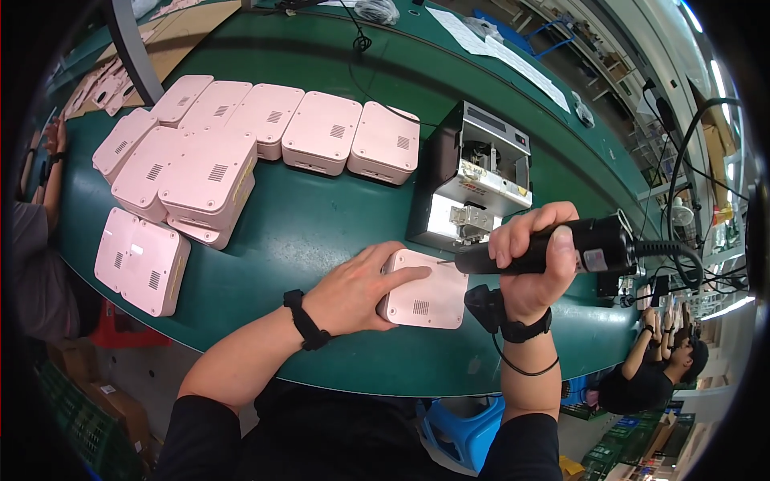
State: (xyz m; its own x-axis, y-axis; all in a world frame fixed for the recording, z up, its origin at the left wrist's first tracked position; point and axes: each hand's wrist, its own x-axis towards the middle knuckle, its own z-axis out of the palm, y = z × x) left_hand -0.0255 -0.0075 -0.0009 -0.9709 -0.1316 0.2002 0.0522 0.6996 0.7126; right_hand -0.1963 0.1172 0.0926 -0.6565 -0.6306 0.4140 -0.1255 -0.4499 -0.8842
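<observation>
Pink housing [429,290]: While it lies on the green bench [305,208] with its vented face up, this housing sits right in front of you, just on the near side of the screw feeder [434,172].
Left hand [349,289]: You clasp the housing's left end, thumb at the near edge, index finger laid across the top face, the other fingers by the far edge.
Right hand [533,290]: Your fingers and thumb wrap firmly round the black electric screwdriver [601,240], its nose aimed at the housing and its cable trailing off to the right.
Screwdriver bit [446,262]: The tip comes to the far part of the top face, just beyond your index fingertip; whether it touches a screw or only hovers close above, you cannot tell here.
Other housings [387,136]: They stand in a group to your left and beyond, some stacked, clear of both hands.
Screwing step: You seem to be setting or driving a screw near the housing's far edge.
Next move: It probably calls for the bit square in the screw head, steady pressure, your left hand bracing against the twist, and that index finger well away from the tip.
</observation>
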